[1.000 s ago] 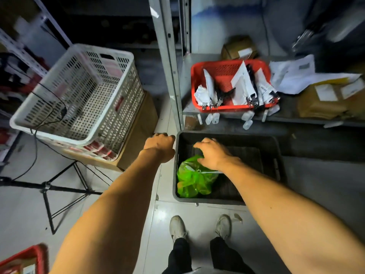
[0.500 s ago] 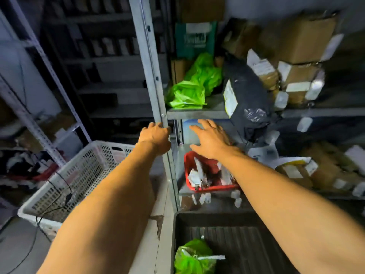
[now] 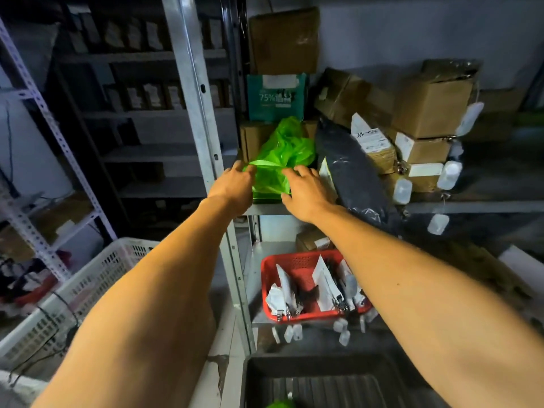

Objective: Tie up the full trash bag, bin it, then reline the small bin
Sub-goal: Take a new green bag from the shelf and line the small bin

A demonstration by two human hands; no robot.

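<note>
A heap of bright green plastic bags (image 3: pixel 284 145) lies on the middle shelf of the metal rack. My left hand (image 3: pixel 234 184) is at the heap's left edge, and its fingertips pinch a green strip of bag. From the right, my right hand (image 3: pixel 304 191) rests spread fingers on the same heap. At the bottom edge, the tied full green bag (image 3: pixel 279 404) barely shows inside the black bin (image 3: pixel 323 375) on the floor.
A grey rack upright (image 3: pixel 203 119) stands just left of my left hand. A black parcel (image 3: pixel 350 172) and cardboard boxes (image 3: pixel 432 107) crowd the shelf to the right. A red basket (image 3: pixel 297 266) sits on the lower shelf, and a white crate (image 3: pixel 88 290) at lower left.
My view has tilted up from the black bin to the shelf. Both hands rose from the bin, passed the rack upright and now reach the green bags.
</note>
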